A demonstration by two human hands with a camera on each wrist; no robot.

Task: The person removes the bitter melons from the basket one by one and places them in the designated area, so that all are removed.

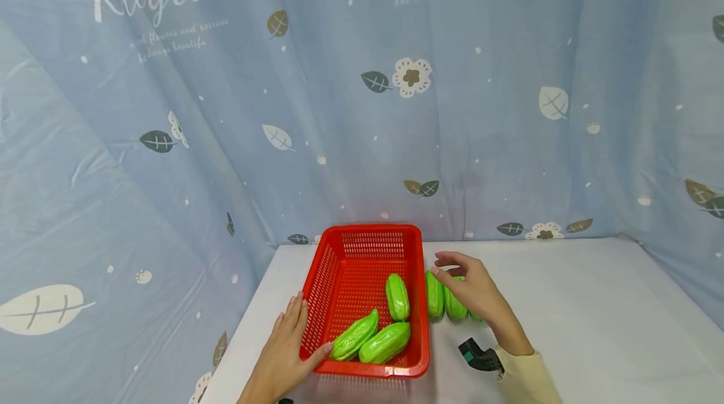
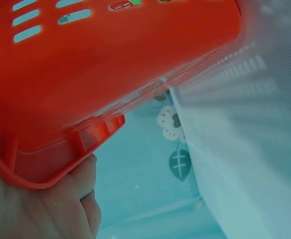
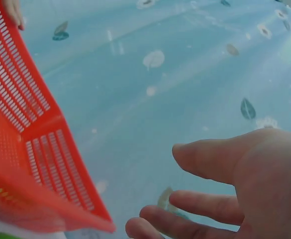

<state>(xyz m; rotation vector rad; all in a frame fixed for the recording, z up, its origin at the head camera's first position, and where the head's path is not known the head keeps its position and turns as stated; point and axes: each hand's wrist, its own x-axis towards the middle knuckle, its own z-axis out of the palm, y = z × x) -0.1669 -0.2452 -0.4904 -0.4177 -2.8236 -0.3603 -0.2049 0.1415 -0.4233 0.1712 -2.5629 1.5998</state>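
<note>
A red plastic basket (image 1: 362, 278) with slotted sides holds three glossy green ridged gourds, one (image 1: 398, 297) upright along the right side and two, a pointed one (image 1: 355, 335) and a rounder one (image 1: 386, 342), slanting at the front. My left hand (image 1: 285, 341) rests on the basket's front left corner, fingers extended along the left rim and thumb over the front rim. My right hand (image 1: 472, 288), fingers loosely bent and holding nothing, hovers over more green gourds (image 1: 434, 296) lying in a row right of the basket. It partly hides them.
The basket stands on a white table (image 1: 588, 316) that stretches off to the right. Behind and to the left hangs a blue curtain (image 1: 481, 140) printed with leaves and flowers. A black wrist device (image 1: 479, 355) is on my right wrist, above a pale yellow sleeve (image 1: 526, 379).
</note>
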